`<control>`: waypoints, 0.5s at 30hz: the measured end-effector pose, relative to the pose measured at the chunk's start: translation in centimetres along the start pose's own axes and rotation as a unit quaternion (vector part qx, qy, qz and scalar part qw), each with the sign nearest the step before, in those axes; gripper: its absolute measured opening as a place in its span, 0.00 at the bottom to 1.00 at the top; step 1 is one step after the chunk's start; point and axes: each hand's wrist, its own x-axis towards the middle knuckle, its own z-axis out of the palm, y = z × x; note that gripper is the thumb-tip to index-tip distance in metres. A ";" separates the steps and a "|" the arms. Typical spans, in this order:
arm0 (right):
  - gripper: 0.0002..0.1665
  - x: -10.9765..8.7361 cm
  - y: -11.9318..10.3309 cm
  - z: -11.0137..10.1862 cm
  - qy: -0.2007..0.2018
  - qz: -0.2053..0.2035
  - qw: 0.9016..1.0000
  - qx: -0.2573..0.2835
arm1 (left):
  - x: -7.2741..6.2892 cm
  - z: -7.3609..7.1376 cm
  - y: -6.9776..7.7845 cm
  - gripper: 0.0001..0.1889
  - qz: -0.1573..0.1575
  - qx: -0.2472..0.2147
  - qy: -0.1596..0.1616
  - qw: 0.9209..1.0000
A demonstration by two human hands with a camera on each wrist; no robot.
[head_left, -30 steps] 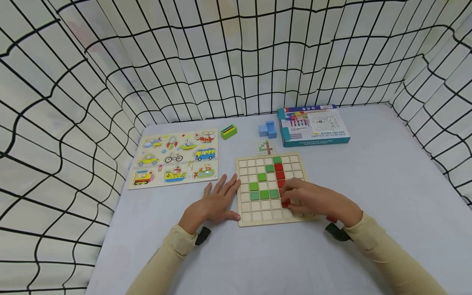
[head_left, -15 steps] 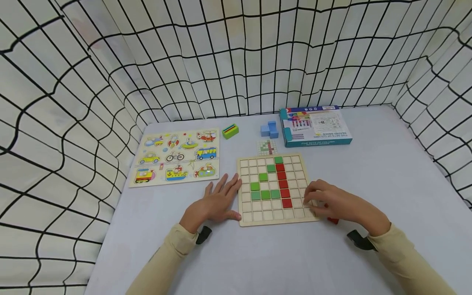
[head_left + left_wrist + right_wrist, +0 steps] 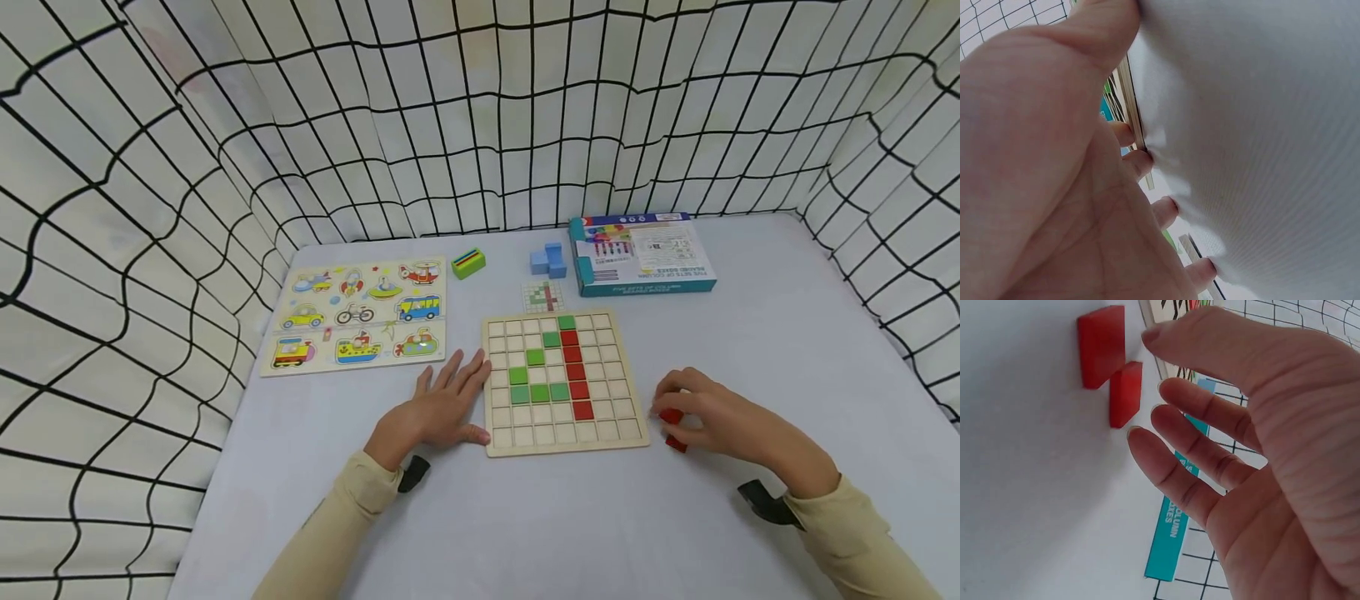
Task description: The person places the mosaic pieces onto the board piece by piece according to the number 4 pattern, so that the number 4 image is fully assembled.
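Note:
A square wooden grid board (image 3: pixel 615 429) lies on the white table, with a column of red square tiles (image 3: pixel 573 372) and several green tiles (image 3: pixel 539 392) in its cells. My left hand (image 3: pixel 438 417) rests flat with spread fingers, its fingertips at the board's left edge. Right of the board, my right hand (image 3: pixel 716 417) hovers over two loose red tiles, one nearer the front (image 3: pixel 677 445). In the right wrist view those tiles, a larger-looking one (image 3: pixel 1101 347) and another (image 3: pixel 1126 395), lie just beyond the loosely bent, parted fingers (image 3: pixel 1172 469), with nothing between them.
A small printed pattern card (image 3: pixel 542 297) touches the board's far side. Behind it are blue blocks (image 3: pixel 548 262) and a teal-edged box (image 3: pixel 645 254). Farther left lie a green striped block (image 3: pixel 468 263) and a picture puzzle board (image 3: pixel 360 321). Black netting (image 3: pixel 487 125) encloses the table.
My right hand has drawn away rightward from the red column, past the board's edge, to the loose red tiles. My left hand has stayed at the board's left edge.

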 end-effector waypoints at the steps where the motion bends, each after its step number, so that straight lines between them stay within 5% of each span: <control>1: 0.17 -0.1 0.1 0.0 0.004 0.000 1.000 -0.004 | 0.0 0.0 0.0 0.58 -0.001 0.001 0.000 1.000; 15: 0.16 0.0 0.9 0.6 -0.013 0.017 1.000 0.010 | 0.2 0.2 -0.2 0.59 0.000 -0.005 -0.002 1.000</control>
